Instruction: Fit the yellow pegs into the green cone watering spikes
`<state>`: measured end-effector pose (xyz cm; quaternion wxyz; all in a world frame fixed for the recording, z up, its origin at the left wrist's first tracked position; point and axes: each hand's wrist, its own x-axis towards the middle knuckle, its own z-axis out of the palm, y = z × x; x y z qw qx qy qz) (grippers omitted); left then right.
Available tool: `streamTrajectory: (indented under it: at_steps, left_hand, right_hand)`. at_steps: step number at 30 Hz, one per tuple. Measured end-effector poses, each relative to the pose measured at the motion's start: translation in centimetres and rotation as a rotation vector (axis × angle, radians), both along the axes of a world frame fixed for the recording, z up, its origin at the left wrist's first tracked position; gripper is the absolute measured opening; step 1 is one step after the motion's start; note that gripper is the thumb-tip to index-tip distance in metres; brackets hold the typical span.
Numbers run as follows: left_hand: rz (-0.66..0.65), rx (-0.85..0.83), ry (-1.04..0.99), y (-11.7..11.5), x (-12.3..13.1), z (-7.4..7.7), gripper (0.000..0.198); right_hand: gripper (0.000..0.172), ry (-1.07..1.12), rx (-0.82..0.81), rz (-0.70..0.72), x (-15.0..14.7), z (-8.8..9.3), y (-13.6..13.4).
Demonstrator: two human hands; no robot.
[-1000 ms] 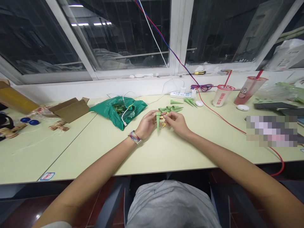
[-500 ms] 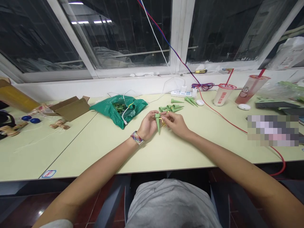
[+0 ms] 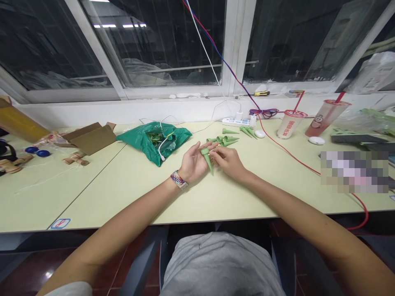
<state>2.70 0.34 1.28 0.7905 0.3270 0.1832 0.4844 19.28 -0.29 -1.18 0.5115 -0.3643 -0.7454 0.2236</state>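
A green plastic cone-shaped spike [image 3: 208,161] with a wide capped top lies tilted across the fingers of my left hand [image 3: 194,165], its point toward me. That hand is palm up, thumb raised and fingers stretched out flat. My right hand [image 3: 227,162] is closed in a pinch right beside the cap of the spike. Whatever sits between its fingertips is small and mostly hidden; a pale bit shows there. Just beyond both hands lies a group of similar green spikes [image 3: 228,144], with more loose spikes [image 3: 247,130] behind.
A green plastic bag [image 3: 138,142] with green pieces inside lies left of the hands. Cardboard box [image 3: 92,139] and wooden toys [image 3: 76,158] are farther left. At the right stand two drink cups [image 3: 288,124]. A red cable [image 3: 296,155] crosses the table; a power strip [image 3: 236,121] lies behind.
My left hand has loosened, its thumb lifting off and its fingers straightening. The spike has tipped, its point swinging to the right. My right hand stays pinched beside it.
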Motion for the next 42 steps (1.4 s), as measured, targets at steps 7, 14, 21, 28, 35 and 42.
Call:
streamTrajectory:
  at_steps: [7, 14, 21, 28, 35, 42]
  left_hand:
    - [-0.004, -0.027, -0.016, -0.3, 0.2, 0.4, 0.034]
    - [-0.041, -0.013, -0.027, -0.3, 0.2, 0.7, 0.037]
    - [-0.099, -0.053, -0.004, 0.1, -0.1, 0.3, 0.036]
    - [-0.056, 0.008, 0.067, 0.5, 0.0, -0.2, 0.027]
    - [0.017, 0.106, 0.122, 0.6, 0.0, -0.7, 0.028]
    - [0.041, 0.129, 0.154, 0.3, 0.1, -0.8, 0.022]
  right_hand:
    - [0.027, 0.026, -0.023, 0.032, -0.1, 0.1, 0.0]
    - [0.029, 0.027, -0.007, 0.022, -0.2, 0.4, -0.3]
    - [0.031, -0.058, 0.057, -0.027, -0.3, 0.5, -0.5]
    - [0.037, -0.134, 0.079, -0.016, -0.5, 0.2, -0.3]
    - [0.035, -0.204, -0.016, 0.06, 0.4, 0.2, 0.0]
    - [0.03, -0.269, 0.009, 0.114, 0.7, -0.1, 0.2]
